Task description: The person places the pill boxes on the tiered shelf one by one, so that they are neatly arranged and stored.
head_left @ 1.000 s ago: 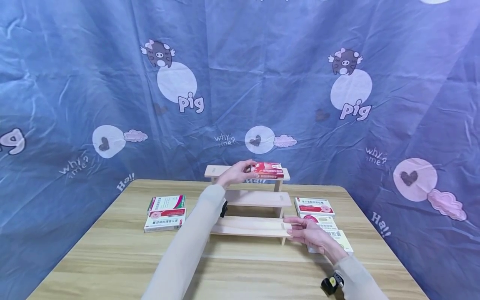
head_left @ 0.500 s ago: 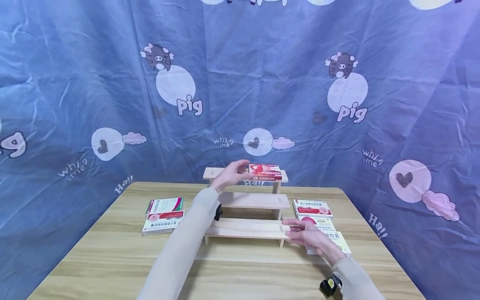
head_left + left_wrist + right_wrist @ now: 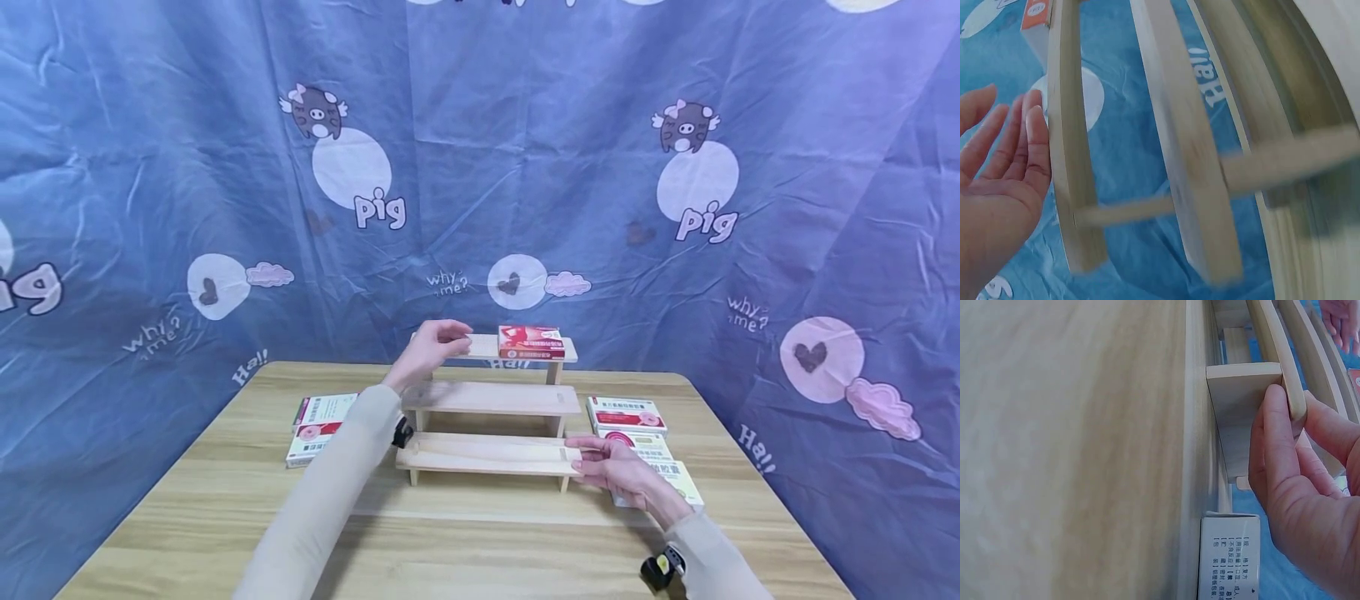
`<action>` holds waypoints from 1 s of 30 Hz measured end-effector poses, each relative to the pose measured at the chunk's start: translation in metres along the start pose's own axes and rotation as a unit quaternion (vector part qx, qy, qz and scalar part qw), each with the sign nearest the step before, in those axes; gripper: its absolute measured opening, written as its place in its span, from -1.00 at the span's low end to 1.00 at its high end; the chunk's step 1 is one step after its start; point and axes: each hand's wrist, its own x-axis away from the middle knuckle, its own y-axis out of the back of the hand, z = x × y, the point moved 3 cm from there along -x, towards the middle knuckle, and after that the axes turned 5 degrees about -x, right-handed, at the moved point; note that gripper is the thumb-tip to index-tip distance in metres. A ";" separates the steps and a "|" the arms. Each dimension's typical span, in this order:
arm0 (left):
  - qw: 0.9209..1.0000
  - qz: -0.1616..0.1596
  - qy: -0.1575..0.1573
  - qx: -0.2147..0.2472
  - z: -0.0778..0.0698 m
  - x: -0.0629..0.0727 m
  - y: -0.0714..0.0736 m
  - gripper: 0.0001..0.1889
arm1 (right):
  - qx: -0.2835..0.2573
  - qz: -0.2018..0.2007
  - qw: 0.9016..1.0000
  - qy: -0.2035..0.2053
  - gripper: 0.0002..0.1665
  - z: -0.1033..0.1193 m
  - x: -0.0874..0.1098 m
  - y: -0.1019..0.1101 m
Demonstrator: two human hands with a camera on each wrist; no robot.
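Note:
A wooden three-step rack [image 3: 491, 397] stands at the middle of the table. On the right half of its top step lies a red medicine box [image 3: 531, 342]. My left hand [image 3: 431, 350] is over the left part of that step, apart from the box, its fingers loosely bent and holding nothing. In the left wrist view the left hand [image 3: 1007, 156] is beside the top board, with a corner of the red box [image 3: 1036, 15] past the fingertips. My right hand [image 3: 1304, 469] pinches the right end of the lowest step [image 3: 1285, 362] between thumb and fingers.
Two medicine boxes [image 3: 300, 450] lie left of the rack, partly behind the left sleeve. Several more, such as a white and red box [image 3: 626, 414], lie in a column at the right, partly behind the right hand. A blue patterned curtain [image 3: 480, 167] hangs behind the table [image 3: 480, 550].
My left hand has let go of the red medicine box and moved left, away from it. The box stays on the top step. My right hand keeps its hold on the lowest step.

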 end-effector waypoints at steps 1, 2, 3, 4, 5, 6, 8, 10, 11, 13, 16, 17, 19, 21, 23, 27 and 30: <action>1.000 -0.003 -0.001 0.008 0.001 0.003 0.004 -0.72 | 0.000 0.000 1.000 0.000 -0.40 0.001 0.000 0.000; 1.000 -0.005 -0.003 0.016 0.003 0.006 0.009 -0.73 | 0.001 0.001 1.000 0.000 -0.40 0.001 0.000 0.000; 1.000 -0.007 -0.006 0.022 0.005 0.009 0.013 -0.73 | 0.001 0.001 1.000 0.001 -0.40 0.001 0.000 0.000; 1.000 -0.009 -0.007 0.024 0.007 0.011 0.017 -0.73 | 0.001 0.002 1.000 0.001 -0.40 0.001 0.001 0.000; 1.000 -0.011 -0.007 0.022 0.008 0.014 0.021 -0.74 | 0.001 0.002 1.000 0.001 -0.40 0.002 0.001 0.000; 1.000 -0.012 -0.008 0.022 0.010 0.016 0.025 -0.74 | 0.003 0.002 1.000 0.002 -0.39 0.002 0.001 0.001; 1.000 -0.012 -0.003 0.023 0.013 0.021 0.032 -0.74 | 0.004 0.002 1.000 0.003 -0.40 0.001 0.000 0.001; 1.000 -0.008 0.004 0.025 0.016 0.026 0.038 -0.74 | 0.004 0.002 1.000 0.004 -0.41 0.001 0.000 0.001; 1.000 -0.005 0.007 0.021 0.018 0.028 0.041 -0.74 | 0.003 0.001 1.000 0.003 -0.42 0.000 0.000 0.001; 1.000 0.005 0.012 0.012 0.020 0.033 0.047 -0.74 | 0.002 0.002 1.000 0.004 -0.43 -0.001 -0.001 0.001; 0.999 0.023 0.021 -0.008 0.026 0.041 0.055 -0.71 | 0.000 0.003 1.000 0.004 -0.43 -0.002 -0.001 0.001; 0.999 0.029 0.024 -0.015 0.027 0.044 0.057 -0.70 | -0.001 0.004 1.000 0.005 -0.43 -0.002 -0.001 0.001; 0.998 0.041 0.031 -0.024 0.031 0.050 0.062 -0.67 | -0.002 0.007 1.000 0.007 -0.42 -0.002 -0.001 0.001; 0.998 0.049 0.039 -0.029 0.034 0.056 0.067 -0.65 | -0.005 0.011 1.000 0.008 -0.42 -0.002 -0.001 0.000; 0.997 0.053 0.041 -0.035 0.038 0.061 0.071 -0.64 | -0.010 0.015 1.000 0.009 -0.42 -0.002 -0.001 0.000; 0.996 0.050 0.053 -0.042 0.046 0.072 0.080 -0.62 | -0.014 0.018 1.000 0.010 -0.45 -0.002 0.000 0.000; 0.996 0.052 0.061 -0.041 0.052 0.079 0.086 -0.61 | -0.011 0.020 1.000 0.010 -0.44 -0.002 0.000 -0.001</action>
